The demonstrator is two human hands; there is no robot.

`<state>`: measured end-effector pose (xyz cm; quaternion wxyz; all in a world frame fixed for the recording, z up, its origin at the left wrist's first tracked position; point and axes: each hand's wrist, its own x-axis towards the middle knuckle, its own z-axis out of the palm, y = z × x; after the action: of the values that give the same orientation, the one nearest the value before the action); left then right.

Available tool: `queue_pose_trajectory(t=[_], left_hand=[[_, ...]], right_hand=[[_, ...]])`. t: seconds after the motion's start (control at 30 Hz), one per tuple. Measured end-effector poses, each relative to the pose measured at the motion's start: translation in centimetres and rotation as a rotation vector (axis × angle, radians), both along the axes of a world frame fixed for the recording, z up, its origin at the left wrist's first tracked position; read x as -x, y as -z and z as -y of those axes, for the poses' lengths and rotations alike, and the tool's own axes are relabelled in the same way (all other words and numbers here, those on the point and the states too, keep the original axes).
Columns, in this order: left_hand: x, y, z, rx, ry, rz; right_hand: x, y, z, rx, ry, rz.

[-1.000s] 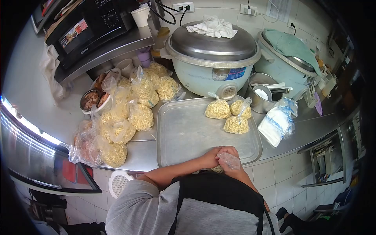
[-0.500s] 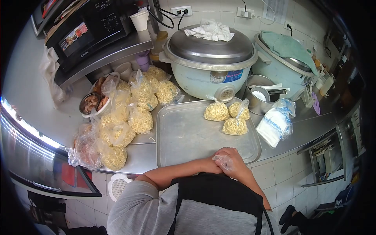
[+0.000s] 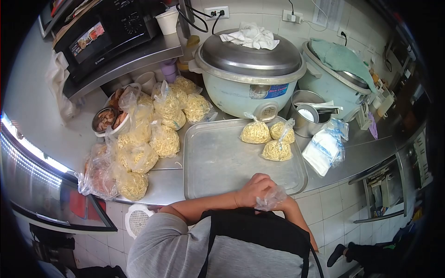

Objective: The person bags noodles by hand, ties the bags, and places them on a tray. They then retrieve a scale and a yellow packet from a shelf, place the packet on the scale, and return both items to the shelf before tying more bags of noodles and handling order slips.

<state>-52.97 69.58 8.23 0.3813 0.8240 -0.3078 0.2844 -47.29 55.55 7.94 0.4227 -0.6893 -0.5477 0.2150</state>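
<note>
My left hand [image 3: 256,189] is closed, its fingers curled around crumpled clear plastic [image 3: 272,198] over the tray's front edge. Whether this plastic is a glove or a small bag I cannot make out. My right hand [image 3: 284,203] meets the left at the plastic, its fingers mostly hidden. Just beyond both hands lies a metal tray [image 3: 213,171]. On its far right part sit three tied clear bags of yellow noodles [image 3: 277,150].
More noodle bags [image 3: 139,157] are piled left of the tray, near a bowl of meat [image 3: 105,119]. Behind stand a large rice cooker [image 3: 250,95] and a metal pot [image 3: 308,111] of utensils. A plastic-wrapped white packet [image 3: 321,152] lies to the right.
My left hand has come into view from beneath the right and shifted over the plastic. The plastic and my right hand have moved slightly right and towards my body.
</note>
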Motion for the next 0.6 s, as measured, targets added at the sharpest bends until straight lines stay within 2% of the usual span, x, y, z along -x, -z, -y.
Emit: queue_pose_trajectory(t=[0.13, 0.23, 0.6], left_hand=[[-0.5, -2.6, -0.1, -0.074, 0.102, 0.028], [-0.8, -2.6, 0.2, -0.074, 0.181, 0.010], [-1.2, -3.2, 0.9, -0.002, 0.140, -0.122]], right_hand=[[0.4, 1.5, -1.1, 0.016, 0.082, 0.078], [0.6, 1.9, -1.8, -0.054, 0.201, 0.084], [1.7, 3.0, -2.5, -0.260, 0.433, 0.120]])
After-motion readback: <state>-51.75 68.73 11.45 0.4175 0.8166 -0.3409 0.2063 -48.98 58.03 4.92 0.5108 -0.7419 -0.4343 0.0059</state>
